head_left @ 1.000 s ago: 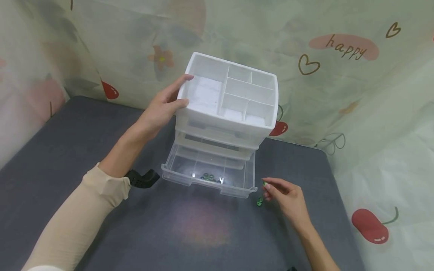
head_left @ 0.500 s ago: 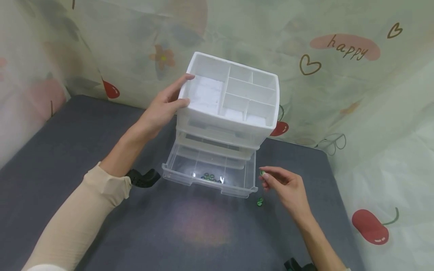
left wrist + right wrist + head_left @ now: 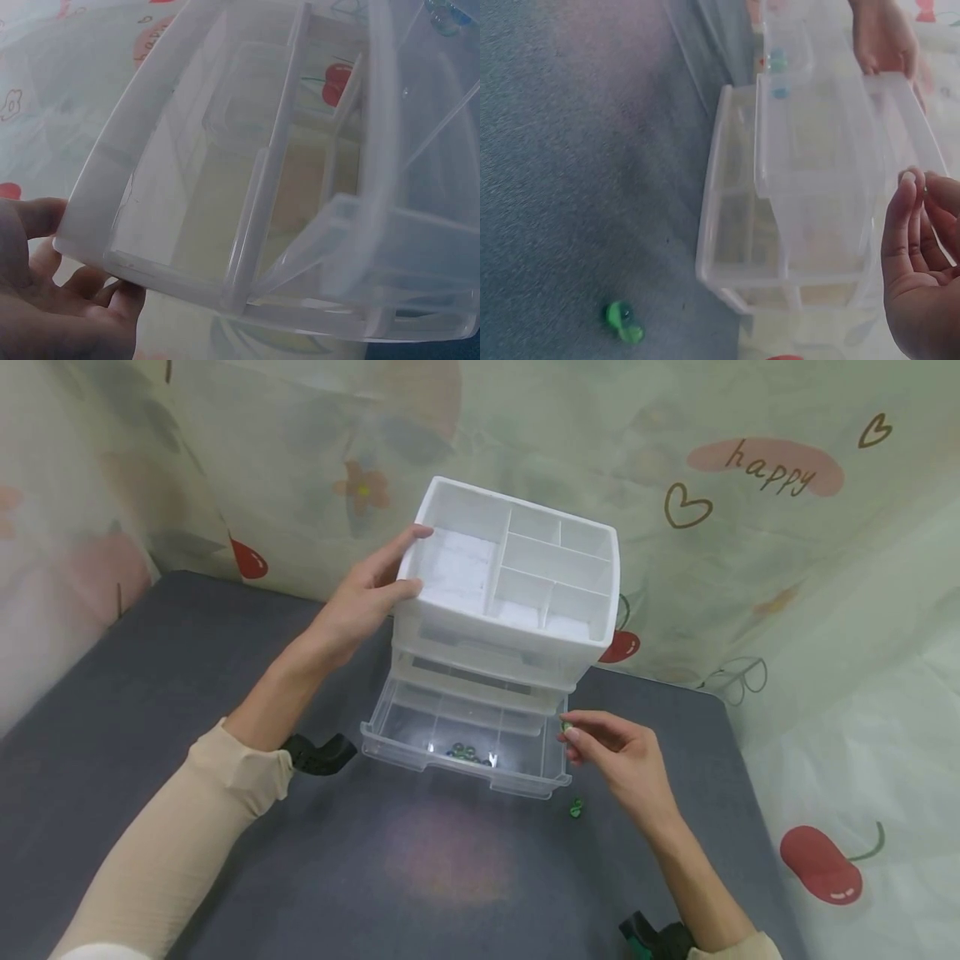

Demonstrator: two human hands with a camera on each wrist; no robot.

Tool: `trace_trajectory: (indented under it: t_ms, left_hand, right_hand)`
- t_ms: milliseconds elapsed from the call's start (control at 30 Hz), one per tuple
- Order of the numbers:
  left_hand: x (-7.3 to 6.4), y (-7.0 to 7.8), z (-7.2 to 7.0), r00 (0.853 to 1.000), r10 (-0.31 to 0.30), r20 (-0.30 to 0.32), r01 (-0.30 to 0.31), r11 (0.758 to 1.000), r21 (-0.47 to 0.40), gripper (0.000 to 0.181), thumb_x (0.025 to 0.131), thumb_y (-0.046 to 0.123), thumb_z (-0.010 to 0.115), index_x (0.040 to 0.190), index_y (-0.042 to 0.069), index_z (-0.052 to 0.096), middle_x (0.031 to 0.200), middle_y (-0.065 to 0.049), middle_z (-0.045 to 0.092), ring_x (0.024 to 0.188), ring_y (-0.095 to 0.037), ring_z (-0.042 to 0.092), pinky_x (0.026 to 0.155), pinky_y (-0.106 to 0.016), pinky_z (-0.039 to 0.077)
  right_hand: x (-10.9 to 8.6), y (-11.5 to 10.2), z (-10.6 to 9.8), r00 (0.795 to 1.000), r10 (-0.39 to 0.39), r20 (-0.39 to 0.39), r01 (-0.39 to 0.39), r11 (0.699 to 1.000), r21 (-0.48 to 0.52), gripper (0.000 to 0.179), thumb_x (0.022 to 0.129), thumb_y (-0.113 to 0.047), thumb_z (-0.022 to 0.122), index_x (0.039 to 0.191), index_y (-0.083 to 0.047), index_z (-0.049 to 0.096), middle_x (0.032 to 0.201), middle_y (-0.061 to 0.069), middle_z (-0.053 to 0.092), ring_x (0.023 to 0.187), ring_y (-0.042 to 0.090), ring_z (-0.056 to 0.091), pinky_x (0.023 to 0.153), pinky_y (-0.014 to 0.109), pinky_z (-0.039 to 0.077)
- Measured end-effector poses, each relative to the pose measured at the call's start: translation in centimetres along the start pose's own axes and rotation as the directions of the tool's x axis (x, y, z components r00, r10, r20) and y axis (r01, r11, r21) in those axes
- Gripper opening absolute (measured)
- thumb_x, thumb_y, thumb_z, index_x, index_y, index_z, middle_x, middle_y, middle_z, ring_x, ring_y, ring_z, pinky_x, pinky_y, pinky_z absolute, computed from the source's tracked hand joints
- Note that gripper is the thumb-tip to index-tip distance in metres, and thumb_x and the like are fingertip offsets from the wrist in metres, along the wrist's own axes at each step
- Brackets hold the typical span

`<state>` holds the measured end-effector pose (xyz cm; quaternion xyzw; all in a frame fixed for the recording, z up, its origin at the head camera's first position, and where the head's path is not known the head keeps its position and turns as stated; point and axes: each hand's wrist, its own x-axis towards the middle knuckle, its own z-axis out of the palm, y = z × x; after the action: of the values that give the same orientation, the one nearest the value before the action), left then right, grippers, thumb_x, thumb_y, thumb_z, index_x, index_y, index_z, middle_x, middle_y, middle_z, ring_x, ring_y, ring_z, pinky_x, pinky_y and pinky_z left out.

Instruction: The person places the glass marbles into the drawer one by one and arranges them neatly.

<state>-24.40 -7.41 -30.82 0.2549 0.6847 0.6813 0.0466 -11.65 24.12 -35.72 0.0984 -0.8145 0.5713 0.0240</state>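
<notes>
A white plastic drawer organizer (image 3: 510, 639) with a divided top tray stands at the table's back, its clear lower drawer (image 3: 405, 727) pulled out. My left hand (image 3: 356, 606) grips the organizer's left side at the top rim; in the left wrist view its fingers curl round a corner. Between thumb and fingertips my right hand (image 3: 626, 768) pinches a small green marble (image 3: 566, 725), just at the drawer's right edge. Several glass marbles (image 3: 465, 752) lie inside the drawer near its front. Two more green marbles (image 3: 624, 322) rest on the table, below the right hand.
A dark grey tabletop (image 3: 450, 902) spreads around the organizer. Behind it hangs a printed curtain (image 3: 540, 427) with cherries and hearts. Black wrist devices (image 3: 322, 755) sit on both forearms.
My right hand has risen from beside the loose marbles and moved left to the drawer's right edge, carrying the green marble. The left hand keeps its grip on the organizer.
</notes>
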Motion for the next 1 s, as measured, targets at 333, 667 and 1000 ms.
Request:
trace_trajectory:
  t_ms: [333, 667, 1000]
  left_hand:
    - [0.0, 0.1, 0.0, 1.0, 0.0, 0.004, 0.0, 1.0, 0.003, 0.053, 0.094, 0.006, 0.045, 0.143, 0.018, 0.029, 0.149, 0.008, 0.016, 0.134, -0.001, 0.011, 0.106, -0.034, 0.017]
    - [0.1, 0.1, 0.1, 1.0, -0.005, 0.002, 0.005, 1.0, 0.006, 0.052, 0.094, 0.005, 0.045, 0.143, 0.017, 0.029, 0.149, 0.008, 0.017, 0.134, -0.001, 0.011, 0.106, -0.034, 0.018]
    - [-0.1, 0.2, 0.1, 1.0, -0.011, -0.004, 0.011, 1.0, 0.022, 0.053, 0.095, 0.006, 0.045, 0.143, 0.017, 0.029, 0.15, 0.008, 0.016, 0.134, -0.001, 0.01, 0.106, -0.033, 0.017]
  right_hand:
    - [1.5, -1.1, 1.2, 0.997, -0.047, 0.063, 0.044, 0.998, 0.036, 0.021, 0.086, -0.004, 0.062, 0.105, 0.004, 0.063, 0.088, 0.021, 0.064, 0.072, 0.035, 0.058, 0.065, 0.034, 0.052]
    - [3.2, -1.4, 3.2, 0.991, -0.067, 0.112, 0.059, 0.996, 0.068, 0.021, 0.086, -0.004, 0.061, 0.105, 0.004, 0.064, 0.088, 0.021, 0.065, 0.073, 0.039, 0.059, 0.065, 0.037, 0.051]
    - [5.0, -0.1, 4.9, 0.983, -0.064, 0.173, 0.051, 0.995, 0.081, 0.021, 0.085, -0.012, 0.064, 0.105, -0.007, 0.067, 0.09, 0.014, 0.067, 0.074, 0.035, 0.061, 0.066, 0.037, 0.051]
